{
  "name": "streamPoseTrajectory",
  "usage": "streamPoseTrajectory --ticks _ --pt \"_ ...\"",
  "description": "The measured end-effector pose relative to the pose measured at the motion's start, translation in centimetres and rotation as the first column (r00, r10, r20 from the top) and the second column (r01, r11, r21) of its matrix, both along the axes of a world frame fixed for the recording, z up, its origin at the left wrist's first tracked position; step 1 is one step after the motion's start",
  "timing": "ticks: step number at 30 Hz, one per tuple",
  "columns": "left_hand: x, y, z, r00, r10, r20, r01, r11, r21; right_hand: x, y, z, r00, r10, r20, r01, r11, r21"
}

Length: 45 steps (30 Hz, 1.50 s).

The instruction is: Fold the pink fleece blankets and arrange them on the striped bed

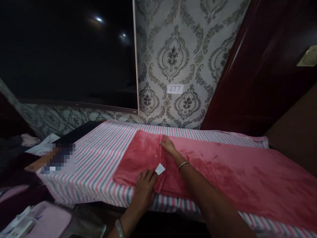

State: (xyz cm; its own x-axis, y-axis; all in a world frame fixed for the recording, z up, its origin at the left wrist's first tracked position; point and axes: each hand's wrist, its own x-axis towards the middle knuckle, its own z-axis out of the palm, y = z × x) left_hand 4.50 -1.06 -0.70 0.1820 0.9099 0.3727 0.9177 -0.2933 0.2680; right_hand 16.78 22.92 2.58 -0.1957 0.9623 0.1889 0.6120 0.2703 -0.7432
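A plush red-pink blanket (247,172) lies lengthwise on a striped cloth, its left end folded over into a thicker section. My right hand (168,144) is at the far end of the fold's edge, thumb and fingers closed on the fabric. Near the front edge, my left hand (146,185) rests on the folded section with its fingers laid out over the top; its thumb is hard to make out. Beside those fingertips, a small white label (160,169) sticks out along the fold's edge. A bracelet is on each wrist.
Pink, white and grey striped cloth (99,155) covers the long surface under the blanket. A large dark television screen (69,53) hangs behind on the left. Patterned wallpaper bears a paper marked 277 (175,88). Dark red door-like panel (260,66) stands right. Pink item (49,219) lies lower left.
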Motion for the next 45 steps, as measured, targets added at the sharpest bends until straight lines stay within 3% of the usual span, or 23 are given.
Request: streamPoseTrajectory --ticks 4,8,12,16,23,30,34,37,39,41,43,45 --pt "-0.2 0.7 1.1 1.0 -0.016 0.019 0.015 0.999 0.033 -0.8 0.6 1.2 0.999 -0.012 -0.046 0.014 0.999 0.044" --pt "1.6 1.8 1.7 0.999 -0.032 0.006 0.032 0.999 0.044 1.0 1.5 1.9 0.995 -0.081 -0.05 0.083 0.995 0.046" --pt "3.8 2.2 0.4 0.997 -0.06 -0.041 0.057 0.997 -0.06 3.2 1.2 0.5 0.991 -0.129 -0.019 0.129 0.992 0.004" --pt "4.3 1.9 -0.7 0.999 -0.037 -0.023 0.035 0.995 -0.09 3.7 0.7 -1.1 0.992 -0.129 -0.009 0.129 0.992 -0.012" --pt "5.0 2.0 0.5 0.998 -0.06 -0.005 0.06 0.996 -0.067 3.3 1.3 -1.1 0.987 -0.157 -0.02 0.158 0.987 0.016" --pt "7.0 1.7 -0.4 0.998 -0.043 -0.053 0.037 0.994 -0.107 3.9 0.8 -1.0 0.99 -0.127 0.06 0.127 0.992 0.001" --pt "6.1 0.9 1.4 0.988 -0.135 0.069 0.144 0.978 -0.153 3.4 0.4 0.8 0.982 -0.132 0.137 0.132 0.991 0.015" --pt "3.8 0.7 3.7 0.963 -0.201 0.182 0.224 0.968 -0.116 2.3 -0.9 1.7 0.964 -0.067 0.257 0.039 0.993 0.112" --pt "1.8 0.9 4.8 0.985 -0.099 0.141 0.109 0.992 -0.06 1.6 -2.2 1.5 0.923 -0.012 0.384 -0.048 0.988 0.147" --pt "0.0 1.3 4.8 0.996 0.083 0.015 -0.083 0.997 -0.012 1.2 -3.5 0.7 0.869 0.031 0.494 -0.104 0.987 0.122" --pt "-1.3 1.6 4.0 0.968 0.228 -0.105 -0.232 0.973 -0.021 1.3 -4.5 -0.4 0.828 0.053 0.558 -0.128 0.987 0.096" --pt "-1.8 1.7 2.8 0.946 0.273 -0.176 -0.29 0.954 -0.079 1.5 -5.1 -1.3 0.812 0.047 0.582 -0.131 0.986 0.104"
